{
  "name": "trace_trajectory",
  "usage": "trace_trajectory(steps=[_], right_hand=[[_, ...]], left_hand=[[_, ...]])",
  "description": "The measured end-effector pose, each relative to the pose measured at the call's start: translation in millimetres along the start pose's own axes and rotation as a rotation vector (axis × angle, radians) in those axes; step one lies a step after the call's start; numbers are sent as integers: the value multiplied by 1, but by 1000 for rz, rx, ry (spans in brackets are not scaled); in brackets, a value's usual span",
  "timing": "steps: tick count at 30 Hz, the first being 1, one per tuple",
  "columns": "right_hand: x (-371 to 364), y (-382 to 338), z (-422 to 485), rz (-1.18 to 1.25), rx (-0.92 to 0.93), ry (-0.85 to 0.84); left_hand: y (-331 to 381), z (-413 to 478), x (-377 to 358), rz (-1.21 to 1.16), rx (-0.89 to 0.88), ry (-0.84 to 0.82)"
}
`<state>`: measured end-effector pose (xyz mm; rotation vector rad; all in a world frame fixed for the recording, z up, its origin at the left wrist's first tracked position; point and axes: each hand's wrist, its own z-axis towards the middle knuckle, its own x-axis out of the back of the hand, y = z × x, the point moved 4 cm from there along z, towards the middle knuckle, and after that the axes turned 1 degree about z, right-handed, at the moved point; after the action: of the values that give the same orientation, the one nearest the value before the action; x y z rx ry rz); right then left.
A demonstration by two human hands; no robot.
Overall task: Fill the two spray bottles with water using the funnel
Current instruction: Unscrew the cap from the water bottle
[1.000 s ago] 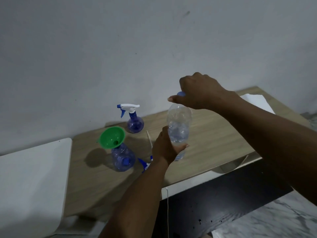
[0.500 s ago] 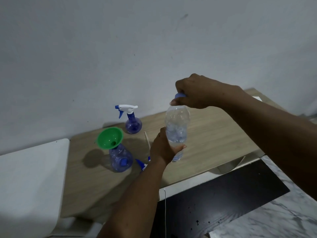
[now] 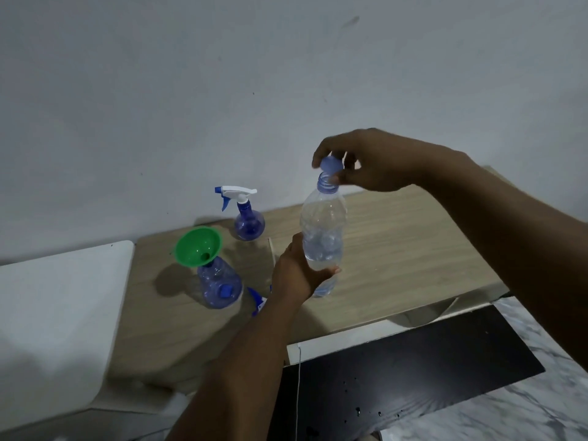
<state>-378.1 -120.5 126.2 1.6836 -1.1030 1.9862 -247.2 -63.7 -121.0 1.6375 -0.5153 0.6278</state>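
Note:
My left hand (image 3: 296, 272) grips the lower part of a clear water bottle (image 3: 323, 230), held upright above the wooden table (image 3: 397, 249). My right hand (image 3: 372, 160) pinches the blue cap (image 3: 332, 166), tilted just above the bottle's bare neck. A green funnel (image 3: 199, 246) sits in the neck of a blue spray bottle (image 3: 219, 284) at the left. Behind it stands a second blue spray bottle (image 3: 246, 214) with its white trigger head on. A loose spray head (image 3: 257, 300) lies by my left wrist, partly hidden.
A white surface (image 3: 60, 307) adjoins the table on the left. A black panel (image 3: 410, 367) and a marble counter (image 3: 521, 405) lie below right. A thin stick (image 3: 271, 248) rests on the table behind my left hand. A grey wall rises behind.
The cap has come off the water bottle and sits lifted in my right hand's fingers; before, that hand covered the capped top. The bottle stays in my left hand.

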Motion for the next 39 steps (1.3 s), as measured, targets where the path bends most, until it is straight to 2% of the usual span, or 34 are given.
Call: trace_trajectory(steps=[4,6,8,12,14,18,24,27,29,32,34,36,39], right_hand=[[0,47,-7,287,-103,189],[-30,82,-8,347,-182,206],[-81,113,-11,311,-287,115],[-194,149,-31,188,-412,-190],[-230,158,-39,179,-431,-244],[-264,171,-44,232,-456,-248],[-276,179,-43,187,-417,-255],[-269,180,-38,239,-425,-232],[-252,178,-32,333,-414,-113],[-217,166,-22,688,-435,75],[-198,148,-17,856,-348,-16],[-183,122,-16,885,-239,-145],[-176,86,-16,910,-150,-153]], left_hand=[[6,-8,5,2,30,113],[8,-9,3,10,45,141],[9,-8,2,9,57,158],[9,-7,-1,-6,81,193],[10,-6,-1,-13,90,188],[11,-9,0,-29,99,199],[12,-9,0,-32,123,176],[11,-8,0,-29,117,166],[11,-8,1,-20,118,147],[12,-9,3,1,111,117],[11,-8,4,3,111,95],[9,-9,6,-23,109,64],[-3,-18,12,-28,111,-1]])
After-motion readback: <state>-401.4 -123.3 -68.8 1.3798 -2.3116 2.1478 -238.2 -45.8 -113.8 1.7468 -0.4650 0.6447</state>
